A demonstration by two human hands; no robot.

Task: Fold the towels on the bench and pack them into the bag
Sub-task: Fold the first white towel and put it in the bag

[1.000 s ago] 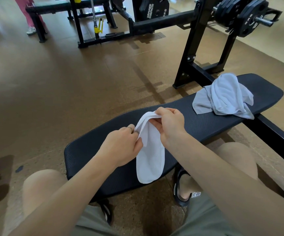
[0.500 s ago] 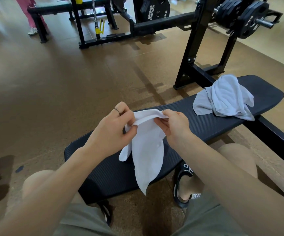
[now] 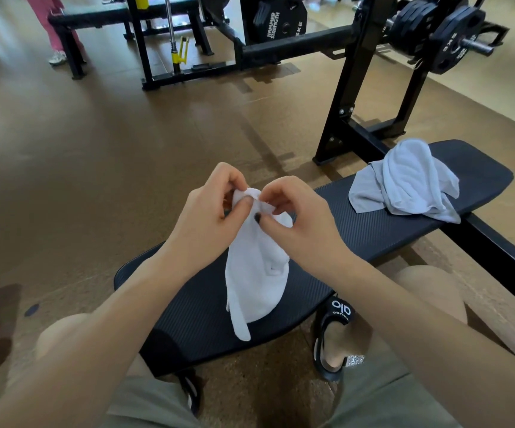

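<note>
Hanging from two pinching hands, the white towel [image 3: 254, 273] droops down over the near-left end of the table [image 3: 358, 239], its lower tip reaching past the table's front edge. At the far left of the view, a person's legs in pink trousers [image 3: 50, 23] stand on the brown floor [image 3: 95, 149] beside a dark gym frame [image 3: 145, 41]. Closer in, the left hand [image 3: 210, 220] has its fingers curled and its thumb pressed against the top of the white towel, gripping the bunched upper edge. Just beside it, nearly touching, the right hand [image 3: 299, 223] pinches the same upper edge between thumb and curled fingers; a dark-painted thumbnail shows against the cloth. Both hands hold the towel above the table, roughly over the middle of its back edge. Below the hands, a black sandal [image 3: 335, 329] sits on the floor under the table's front edge, between the person's bare knees. Toward the right end of the table lies the grey towel [image 3: 404, 183], crumpled in a loose heap, well apart from the white one. Behind it a black rack upright [image 3: 352, 88] rises from the floor, carrying black weight plates [image 3: 435, 26] at the upper right.
</note>
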